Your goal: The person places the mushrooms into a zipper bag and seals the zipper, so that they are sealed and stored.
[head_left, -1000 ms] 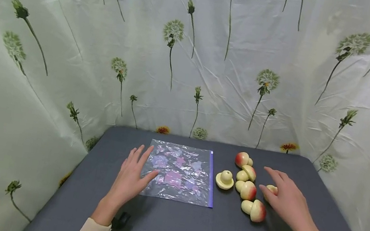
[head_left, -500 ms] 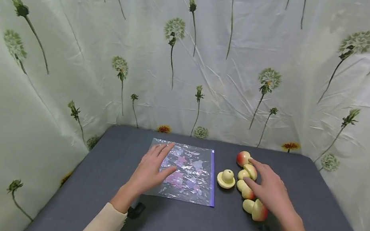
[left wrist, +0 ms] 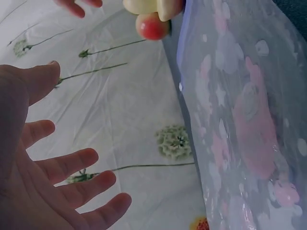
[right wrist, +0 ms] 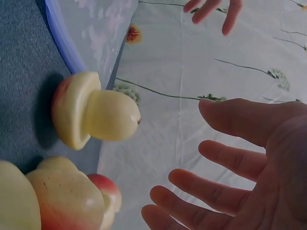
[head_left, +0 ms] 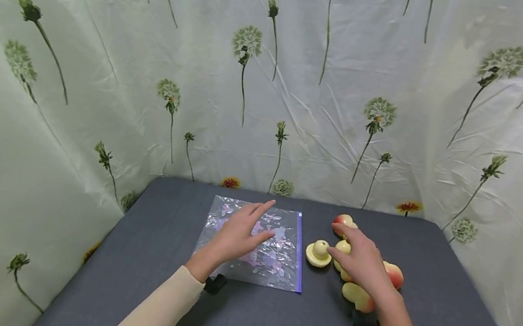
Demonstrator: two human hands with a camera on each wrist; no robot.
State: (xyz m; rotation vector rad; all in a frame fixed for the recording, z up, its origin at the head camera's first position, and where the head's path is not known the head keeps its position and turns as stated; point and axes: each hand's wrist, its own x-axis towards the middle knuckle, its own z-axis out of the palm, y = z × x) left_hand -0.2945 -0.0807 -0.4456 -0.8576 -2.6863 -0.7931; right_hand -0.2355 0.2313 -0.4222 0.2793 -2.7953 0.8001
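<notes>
A clear zip bag (head_left: 275, 270) with pink and lilac prints and a purple zip edge lies flat on the dark table. My left hand (head_left: 238, 236) hovers over it, fingers spread and holding nothing; part of the bag is hidden beneath. Right of the zip edge, a cream toy mushroom (head_left: 319, 255) rests cap down with its stem up. Close beside that stem in the head view is the thumb of my right hand (head_left: 364, 262), which is spread and holds nothing. In the right wrist view a gap separates these fingers from the upturned mushroom (right wrist: 112, 115).
Several more red-and-cream mushrooms lie under and around my right hand, partly hidden: one at the back (head_left: 343, 221), one nearer the front (head_left: 353, 294), one to the right (head_left: 394, 275). A white dandelion-print curtain (head_left: 271, 102) hangs behind the table and along its sides.
My left hand has moved right, further over the bag. My right hand has moved left across the mushrooms toward the upturned one. The bag and mushrooms have stayed in place.
</notes>
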